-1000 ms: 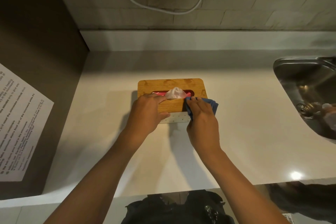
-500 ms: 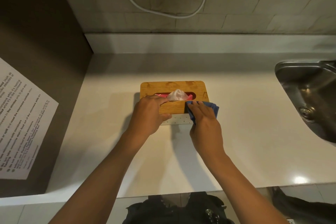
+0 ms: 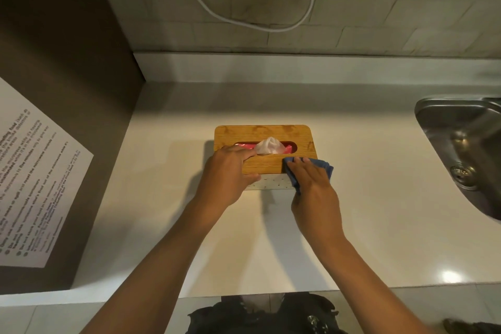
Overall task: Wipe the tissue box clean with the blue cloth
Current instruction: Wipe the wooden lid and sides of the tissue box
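A tissue box (image 3: 271,133) with a wooden lid and a white speckled front stands in the middle of the pale counter. A white tissue (image 3: 270,145) pokes out of its slot. My left hand (image 3: 227,173) grips the box's near left corner, thumb on the front and fingers on the lid. My right hand (image 3: 311,182) lies flat on the blue cloth (image 3: 324,167), pressing it over the lid's near right corner and front edge. Most of the cloth is hidden under the hand.
A steel sink (image 3: 466,149) is sunk into the counter at the right. A dark cabinet side with a printed notice (image 3: 32,184) rises at the left. A white cable (image 3: 257,24) hangs on the tiled back wall. The counter's front edge (image 3: 244,294) runs just below my forearms.
My right hand and the cloth have slid slightly right along the lid's near edge. My left hand keeps its hold on the box. The camera has tilted a little.
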{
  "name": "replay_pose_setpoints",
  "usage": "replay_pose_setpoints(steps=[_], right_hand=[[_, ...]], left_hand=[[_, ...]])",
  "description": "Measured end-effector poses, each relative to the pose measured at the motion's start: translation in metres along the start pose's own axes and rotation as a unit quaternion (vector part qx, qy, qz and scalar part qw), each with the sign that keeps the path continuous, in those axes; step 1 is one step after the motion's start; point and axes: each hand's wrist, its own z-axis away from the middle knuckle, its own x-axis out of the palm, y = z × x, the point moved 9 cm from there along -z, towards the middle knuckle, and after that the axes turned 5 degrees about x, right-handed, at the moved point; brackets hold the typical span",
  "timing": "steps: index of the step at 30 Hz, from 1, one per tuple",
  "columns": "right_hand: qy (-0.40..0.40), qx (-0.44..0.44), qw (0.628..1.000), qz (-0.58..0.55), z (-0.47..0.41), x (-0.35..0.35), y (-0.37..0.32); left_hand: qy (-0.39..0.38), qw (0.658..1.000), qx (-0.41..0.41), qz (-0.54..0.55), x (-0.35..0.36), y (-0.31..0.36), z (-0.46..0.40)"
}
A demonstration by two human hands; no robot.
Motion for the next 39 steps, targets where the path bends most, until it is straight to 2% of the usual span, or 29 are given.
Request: replay_pose_setpoints(steps=[5,9,11,14,16,18,21,25,28,34,39], right_hand=[[0.007,0.037,0.999,-0.012,-0.018,0.002,-0.008],[-0.003,-0.004,1.0,-0.011,-0.007,0.013,-0.022],[-0.005,-0.013,1.0,-0.018,-0.004,0.01,-0.015],[-0.012,-0.015,1.0,-0.023,-0.006,0.007,-0.012],[-0.018,-0.01,0.999,-0.03,-0.008,0.008,-0.013],[-0.017,-0.007,0.999,-0.036,-0.008,0.008,-0.013],[-0.019,-0.003,0.999,-0.033,-0.007,0.008,-0.011],[-0.03,-0.002,0.999,-0.028,-0.009,0.011,-0.01],[-0.027,-0.003,0.999,-0.034,-0.009,0.01,-0.01],[0.003,0.01,0.999,-0.044,-0.007,0.013,-0.025],[-0.018,-0.019,0.999,-0.041,0.012,0.019,-0.039]], left_hand=[[0.007,1.0,0.015,0.004,0.0,0.002,0.001],[-0.006,0.999,0.042,0.014,-0.001,0.003,0.003],[0.013,0.998,0.061,-0.005,-0.01,0.0,0.009],[0.059,0.998,0.015,0.023,-0.035,-0.027,0.024],[0.024,0.994,-0.048,0.098,-0.035,-0.056,0.032],[-0.062,0.991,-0.071,0.1,-0.023,-0.073,0.031],[-0.144,0.983,-0.043,0.103,-0.011,-0.079,0.015],[-0.188,0.976,-0.019,0.108,-0.005,-0.081,-0.011],[-0.199,0.973,-0.009,0.121,0.003,-0.082,-0.021],[-0.16,0.976,-0.009,0.144,0.009,-0.088,-0.023],[-0.144,0.977,-0.014,0.159,0.012,-0.089,-0.023]])
